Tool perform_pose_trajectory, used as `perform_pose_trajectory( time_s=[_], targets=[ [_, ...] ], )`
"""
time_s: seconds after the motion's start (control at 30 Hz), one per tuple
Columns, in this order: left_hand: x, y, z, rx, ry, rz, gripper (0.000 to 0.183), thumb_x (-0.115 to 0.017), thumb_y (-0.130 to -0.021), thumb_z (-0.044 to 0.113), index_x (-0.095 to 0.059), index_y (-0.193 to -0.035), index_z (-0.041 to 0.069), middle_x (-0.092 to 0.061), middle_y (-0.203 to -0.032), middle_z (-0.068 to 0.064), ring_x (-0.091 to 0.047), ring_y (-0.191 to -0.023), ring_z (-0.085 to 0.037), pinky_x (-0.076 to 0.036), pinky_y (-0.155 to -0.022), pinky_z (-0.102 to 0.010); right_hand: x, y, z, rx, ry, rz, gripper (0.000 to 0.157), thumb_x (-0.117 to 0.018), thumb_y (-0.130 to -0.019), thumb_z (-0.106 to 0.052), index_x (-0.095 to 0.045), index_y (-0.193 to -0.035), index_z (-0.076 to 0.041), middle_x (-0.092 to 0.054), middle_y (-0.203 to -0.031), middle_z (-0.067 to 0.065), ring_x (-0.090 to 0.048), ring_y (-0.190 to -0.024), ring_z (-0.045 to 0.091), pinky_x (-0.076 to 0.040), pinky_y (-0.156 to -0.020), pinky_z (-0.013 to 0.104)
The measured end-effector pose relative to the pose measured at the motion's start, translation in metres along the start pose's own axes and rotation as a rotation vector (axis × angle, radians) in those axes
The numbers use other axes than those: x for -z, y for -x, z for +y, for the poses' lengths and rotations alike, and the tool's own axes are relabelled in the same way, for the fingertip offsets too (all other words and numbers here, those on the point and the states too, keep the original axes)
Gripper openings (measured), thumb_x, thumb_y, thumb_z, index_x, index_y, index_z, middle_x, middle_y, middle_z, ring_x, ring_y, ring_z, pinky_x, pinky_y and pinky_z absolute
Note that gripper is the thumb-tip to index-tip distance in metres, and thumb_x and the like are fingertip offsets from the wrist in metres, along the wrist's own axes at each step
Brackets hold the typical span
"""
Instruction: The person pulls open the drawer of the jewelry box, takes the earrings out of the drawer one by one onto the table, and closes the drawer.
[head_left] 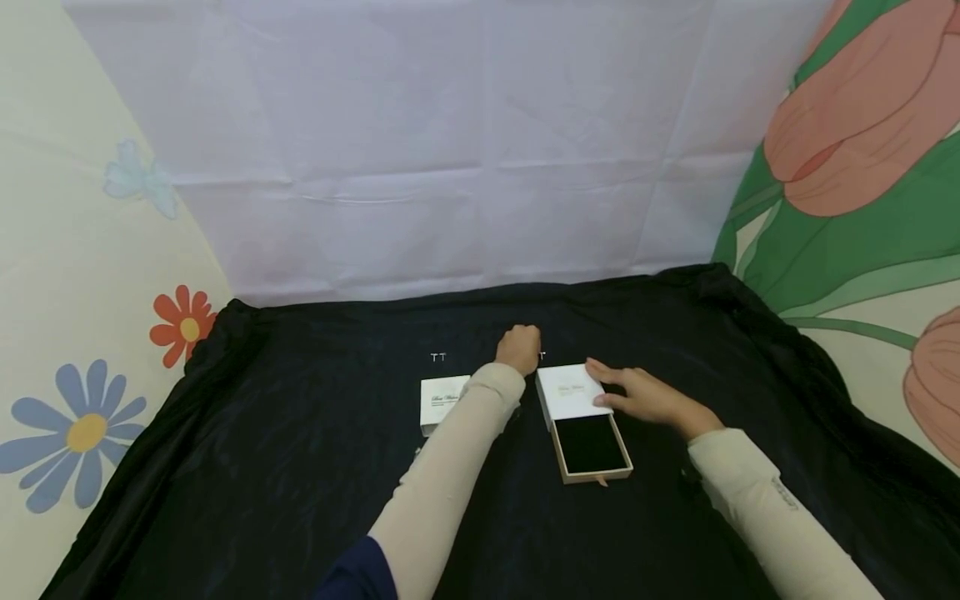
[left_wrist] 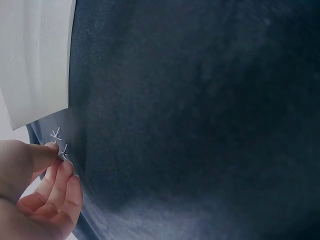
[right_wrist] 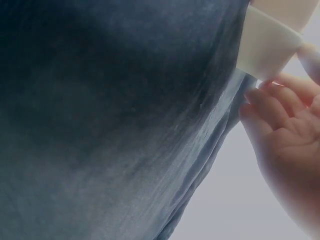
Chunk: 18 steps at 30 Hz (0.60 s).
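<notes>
In the head view my left hand [head_left: 519, 350] reaches to the left of a white slide-out jewellery box [head_left: 570, 390]. The left wrist view shows its thumb and fingertips pinching a small silver star-ended piece [left_wrist: 63, 151], with a second silver piece [left_wrist: 56, 135] beside the thumb. My right hand [head_left: 645, 396] holds the box's white sleeve at its right side, thumb on top, fingers along the far edge. The box's tray [head_left: 592, 446] is pulled out towards me, showing a black lining and a small ribbon tab. In the right wrist view, fingers [right_wrist: 272, 107] touch the box end.
A second white box [head_left: 442, 402] stands to the left, partly behind my left forearm. Beyond it lie small T-shaped silver pieces [head_left: 438, 357]. Black cloth [head_left: 262, 467] covers the table; a white sheet [head_left: 450, 150] hangs behind.
</notes>
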<state>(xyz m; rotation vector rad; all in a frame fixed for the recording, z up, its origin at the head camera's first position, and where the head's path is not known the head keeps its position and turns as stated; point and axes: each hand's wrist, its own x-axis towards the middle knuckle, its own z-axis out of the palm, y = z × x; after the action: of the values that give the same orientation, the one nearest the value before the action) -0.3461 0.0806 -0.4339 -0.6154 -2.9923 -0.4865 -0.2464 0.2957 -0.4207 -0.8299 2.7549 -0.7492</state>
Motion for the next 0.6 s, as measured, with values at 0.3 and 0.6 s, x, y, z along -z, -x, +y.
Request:
perform_pose_trajectory(
  time_s=[0.3,0.6],
  targets=[
    [-0.0003,-0.0012,-0.0019,-0.035,0.017,-0.019,0.017,-0.059,-0.093,0.007,-0.071,-0.081,0.009,-0.068,-0.084,-0.007,-0.067,-0.073,-0.021,-0.052,-0.054,-0.03,0.0019,0.0005,-0.0014,0.011,0.009,-0.001,0.064,-0.061,-0.094,-0.024,-0.034,-0.142,0.008,-0.027,-0.149,0.027,-0.036,-0.132,0.042,-0.035,-0.103,0.054],
    [-0.0045,0.0002,0.0017,0.003,0.051,0.052,0.013,-0.065,-0.089,0.006,-0.074,-0.082,0.01,-0.071,-0.084,-0.005,-0.068,-0.072,-0.02,-0.055,-0.057,-0.031,0.0012,0.0003,-0.003,0.028,0.023,0.008,0.063,-0.061,-0.094,-0.026,-0.036,-0.141,0.008,-0.029,-0.147,0.027,-0.038,-0.13,0.043,-0.037,-0.102,0.054]
  ],
)
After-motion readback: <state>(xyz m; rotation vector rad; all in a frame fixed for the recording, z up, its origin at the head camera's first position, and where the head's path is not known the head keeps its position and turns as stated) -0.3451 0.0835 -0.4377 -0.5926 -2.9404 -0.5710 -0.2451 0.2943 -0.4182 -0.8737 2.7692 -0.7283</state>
